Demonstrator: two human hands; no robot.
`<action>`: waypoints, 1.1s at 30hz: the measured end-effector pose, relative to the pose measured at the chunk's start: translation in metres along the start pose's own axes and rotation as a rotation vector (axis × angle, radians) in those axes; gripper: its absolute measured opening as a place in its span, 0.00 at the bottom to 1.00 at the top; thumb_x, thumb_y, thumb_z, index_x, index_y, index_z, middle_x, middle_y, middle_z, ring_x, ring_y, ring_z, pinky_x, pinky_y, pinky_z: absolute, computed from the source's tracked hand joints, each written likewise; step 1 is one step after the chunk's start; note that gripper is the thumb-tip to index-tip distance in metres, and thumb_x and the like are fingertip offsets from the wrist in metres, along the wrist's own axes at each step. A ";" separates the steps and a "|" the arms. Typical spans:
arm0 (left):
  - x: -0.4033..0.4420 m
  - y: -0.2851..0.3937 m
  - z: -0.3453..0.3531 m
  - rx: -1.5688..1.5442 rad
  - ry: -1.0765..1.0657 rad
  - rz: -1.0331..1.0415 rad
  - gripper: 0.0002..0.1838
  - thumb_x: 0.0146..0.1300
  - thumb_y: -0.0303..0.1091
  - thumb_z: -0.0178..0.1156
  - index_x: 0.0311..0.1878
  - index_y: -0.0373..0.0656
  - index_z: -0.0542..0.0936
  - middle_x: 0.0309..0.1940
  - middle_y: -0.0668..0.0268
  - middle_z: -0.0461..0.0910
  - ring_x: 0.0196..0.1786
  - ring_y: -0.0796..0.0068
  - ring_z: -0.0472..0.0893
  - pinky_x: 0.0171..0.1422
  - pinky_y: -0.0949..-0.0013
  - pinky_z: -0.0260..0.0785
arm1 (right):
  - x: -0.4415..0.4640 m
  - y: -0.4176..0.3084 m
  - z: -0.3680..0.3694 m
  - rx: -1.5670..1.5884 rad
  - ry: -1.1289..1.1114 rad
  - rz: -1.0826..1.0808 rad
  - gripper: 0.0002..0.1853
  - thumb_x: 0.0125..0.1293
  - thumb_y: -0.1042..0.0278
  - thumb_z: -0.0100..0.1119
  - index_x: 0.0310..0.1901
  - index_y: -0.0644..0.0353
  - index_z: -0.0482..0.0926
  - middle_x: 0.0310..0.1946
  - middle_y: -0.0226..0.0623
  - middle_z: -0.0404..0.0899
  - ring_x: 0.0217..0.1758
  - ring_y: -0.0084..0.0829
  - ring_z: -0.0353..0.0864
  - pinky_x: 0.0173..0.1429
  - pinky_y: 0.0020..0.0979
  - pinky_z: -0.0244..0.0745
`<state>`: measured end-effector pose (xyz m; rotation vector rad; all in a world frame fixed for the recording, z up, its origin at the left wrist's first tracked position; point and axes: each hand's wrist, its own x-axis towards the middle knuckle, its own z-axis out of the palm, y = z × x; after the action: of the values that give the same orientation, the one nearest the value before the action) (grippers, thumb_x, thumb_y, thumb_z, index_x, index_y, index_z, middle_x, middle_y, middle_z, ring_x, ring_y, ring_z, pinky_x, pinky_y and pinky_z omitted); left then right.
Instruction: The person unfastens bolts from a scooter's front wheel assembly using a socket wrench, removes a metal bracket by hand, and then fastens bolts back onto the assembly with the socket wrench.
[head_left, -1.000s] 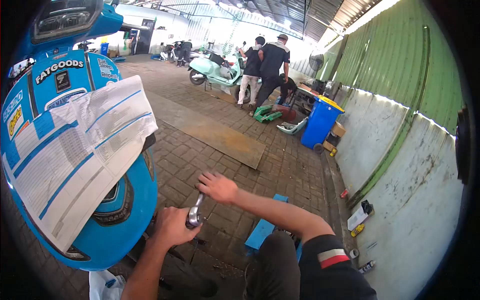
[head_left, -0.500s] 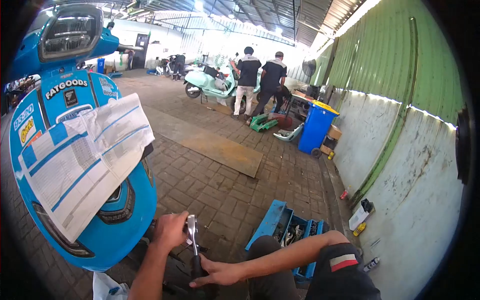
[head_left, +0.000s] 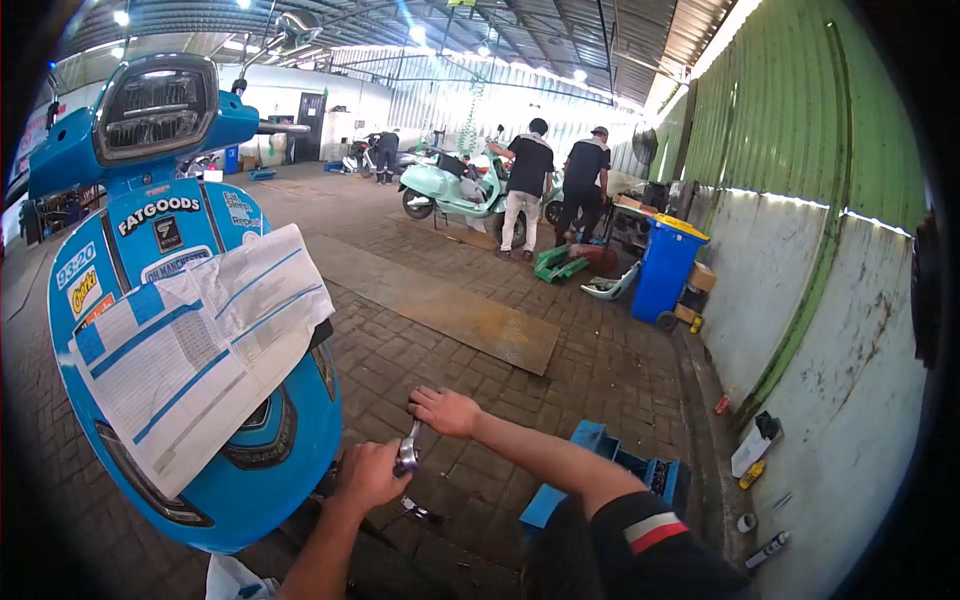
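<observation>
Low in the head view, my left hand (head_left: 370, 474) is closed around the head end of a metal ratchet wrench (head_left: 407, 452), beside the blue scooter (head_left: 250, 500). My right hand (head_left: 445, 412) grips the far end of the wrench's handle, which points away from me. Whatever the wrench's head meets is hidden behind my left hand. A large printed sheet (head_left: 190, 370) lies over the scooter's front. To the right of my right arm sits an open blue toolbox (head_left: 590, 437) with tools in it.
A flat metal plate (head_left: 500, 335) lies on the brick paving ahead. Farther off are a blue bin (head_left: 668, 270), a green toolbox (head_left: 560, 264), a mint scooter (head_left: 450, 187) and several people. Bottles and a white container (head_left: 748, 455) line the wall at right.
Since half a second ago, my right hand has swung the wrench handle from near me to pointing away. My left hand stays at the wrench's head. The camera view has shifted.
</observation>
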<state>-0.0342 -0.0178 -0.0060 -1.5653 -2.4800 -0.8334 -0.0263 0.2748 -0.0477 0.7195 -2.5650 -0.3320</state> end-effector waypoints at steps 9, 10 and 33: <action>-0.002 -0.011 0.023 0.072 -0.030 -0.025 0.14 0.58 0.37 0.70 0.47 0.46 0.84 0.35 0.51 0.88 0.42 0.42 0.87 0.48 0.42 0.78 | -0.067 -0.234 -0.106 0.729 0.059 0.179 0.53 0.71 0.64 0.61 0.83 0.71 0.33 0.51 0.67 0.84 0.57 0.62 0.86 0.58 0.55 0.81; -0.003 -0.006 0.017 0.062 -0.043 -0.045 0.14 0.57 0.36 0.70 0.47 0.47 0.85 0.35 0.51 0.88 0.42 0.44 0.88 0.49 0.43 0.79 | -0.036 -0.231 -0.147 1.303 -0.304 0.435 0.57 0.73 0.54 0.65 0.83 0.73 0.32 0.66 0.66 0.69 0.72 0.55 0.68 0.73 0.47 0.62; 0.010 -0.003 0.011 0.096 -0.110 -0.078 0.10 0.57 0.37 0.68 0.40 0.44 0.87 0.38 0.47 0.88 0.46 0.40 0.87 0.52 0.42 0.79 | -0.071 -0.232 -0.104 1.341 -0.316 0.479 0.60 0.70 0.52 0.71 0.82 0.77 0.35 0.74 0.68 0.65 0.76 0.52 0.72 0.76 0.43 0.69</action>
<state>-0.0392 -0.0048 -0.0131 -1.5308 -2.6299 -0.6428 0.1784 0.1085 -0.0624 0.3769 -2.8781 1.6520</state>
